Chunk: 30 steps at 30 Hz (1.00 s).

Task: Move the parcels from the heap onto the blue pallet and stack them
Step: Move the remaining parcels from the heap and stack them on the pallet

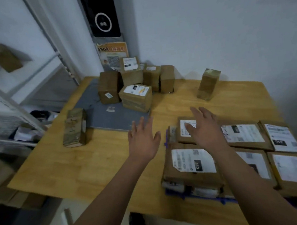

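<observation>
Left hand (143, 141), right hand (207, 130), both spread, above wooden table (94, 162)

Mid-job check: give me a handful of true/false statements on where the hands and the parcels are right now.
1. The left hand and right hand both hold nothing. True.
2. The left hand rests on the heap. False: it is apart from the heap, fingers spread, near the front edge of the grey mat.
3. The heap sits at the far side of the table, partly on the grey mat. True.
4. The lone upright parcel by the wall stands on the grey mat. False: it stands on bare wood, to the right of the mat.
5. The parcels on the right lie flat with labels facing up. True.
</observation>
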### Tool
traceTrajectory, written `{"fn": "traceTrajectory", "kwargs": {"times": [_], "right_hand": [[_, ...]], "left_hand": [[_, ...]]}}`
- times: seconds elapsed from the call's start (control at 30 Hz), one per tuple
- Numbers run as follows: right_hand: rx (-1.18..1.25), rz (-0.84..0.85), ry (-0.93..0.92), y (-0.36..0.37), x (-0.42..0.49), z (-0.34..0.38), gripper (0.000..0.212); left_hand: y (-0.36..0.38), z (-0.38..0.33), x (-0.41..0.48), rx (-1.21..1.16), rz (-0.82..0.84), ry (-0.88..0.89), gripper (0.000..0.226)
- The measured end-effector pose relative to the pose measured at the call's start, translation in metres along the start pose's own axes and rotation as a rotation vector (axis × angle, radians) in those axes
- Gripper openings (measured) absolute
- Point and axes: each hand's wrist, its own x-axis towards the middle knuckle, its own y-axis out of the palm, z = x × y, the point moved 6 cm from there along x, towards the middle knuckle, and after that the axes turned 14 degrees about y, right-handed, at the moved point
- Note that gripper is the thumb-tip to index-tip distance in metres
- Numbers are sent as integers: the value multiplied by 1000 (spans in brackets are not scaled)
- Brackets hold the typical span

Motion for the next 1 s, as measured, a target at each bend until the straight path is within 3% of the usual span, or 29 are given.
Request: {"fn": "traceTrajectory", "kwargs": {"times": [0.53,0.77,1.0], "right_hand": [[-95,217,-248,134,49,267,65],[-170,491,-242,238,53,324,65],[-213,674,-190,313,55,358,62]], "left_hand": [[-51,260,19,-129,-100,-279,62],[-41,368,2,-132,-90,-524,59],[-6,421,18,-123,54,-651,74]]}}
